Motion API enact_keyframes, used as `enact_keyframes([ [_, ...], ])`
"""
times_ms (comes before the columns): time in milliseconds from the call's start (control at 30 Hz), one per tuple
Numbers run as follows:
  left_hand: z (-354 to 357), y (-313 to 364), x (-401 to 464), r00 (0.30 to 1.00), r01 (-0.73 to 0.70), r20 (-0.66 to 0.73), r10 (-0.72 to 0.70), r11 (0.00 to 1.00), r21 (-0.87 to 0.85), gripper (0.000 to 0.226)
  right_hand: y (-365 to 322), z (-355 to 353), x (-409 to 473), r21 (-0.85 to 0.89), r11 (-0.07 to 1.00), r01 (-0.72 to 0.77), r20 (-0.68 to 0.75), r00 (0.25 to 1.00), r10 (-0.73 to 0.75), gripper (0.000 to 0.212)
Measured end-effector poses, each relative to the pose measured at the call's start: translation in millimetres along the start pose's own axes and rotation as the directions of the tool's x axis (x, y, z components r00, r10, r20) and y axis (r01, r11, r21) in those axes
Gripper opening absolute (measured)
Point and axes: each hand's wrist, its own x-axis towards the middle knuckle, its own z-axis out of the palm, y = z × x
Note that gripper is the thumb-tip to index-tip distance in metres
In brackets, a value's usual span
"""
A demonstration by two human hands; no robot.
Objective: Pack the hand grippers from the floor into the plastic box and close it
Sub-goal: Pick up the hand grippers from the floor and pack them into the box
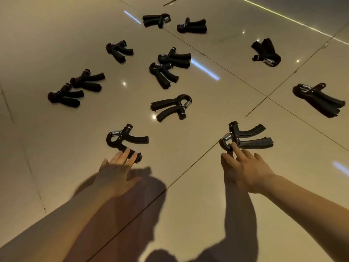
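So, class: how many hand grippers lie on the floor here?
12: two by the left hand and right hand, one mid-floor, two touching above it, three at left, two at the top, two at right. Stacked ones may hide more.

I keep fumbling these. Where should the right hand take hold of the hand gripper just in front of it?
Probably the two handles: the hand gripper lies flat with them fanning right, so coming from above and closing round both suits it. The right hand now touches the spring end, a smaller, awkward hold.
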Motion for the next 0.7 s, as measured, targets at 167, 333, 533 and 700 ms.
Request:
enact_keyframes([
  [167,16.3,3.4,2.7,1.0,-0.013,0.024,0.014,0.999,-0.035,0.096,-6.4,-3.0,-0.7,-0.078,0.996,-0.048,0.046,0.998,0.051,0.094],
  [333,14.0,0.6,0.2,0.999,-0.041,0.014,0.041,0.999,0.016,0.098,-13.6,-3.8,-7.0,-0.09,0.996,-0.029,0.052,0.998,0.034,0.098],
  [533,22.8,17.2,-19.8,0.997,-0.072,-0.016,0.072,0.997,0.012,0.098,-41.6,14.2,-37.3,-0.134,0.987,0.087,0.032,0.996,-0.084,0.094],
  [700,47.0,32.7,-51.8,0.957,-0.229,-0.167,0.235,0.972,0.055,0.086,-66.2,30.1,-71.7,-0.019,0.97,0.242,0.079,0.968,-0.24,0.098],
])
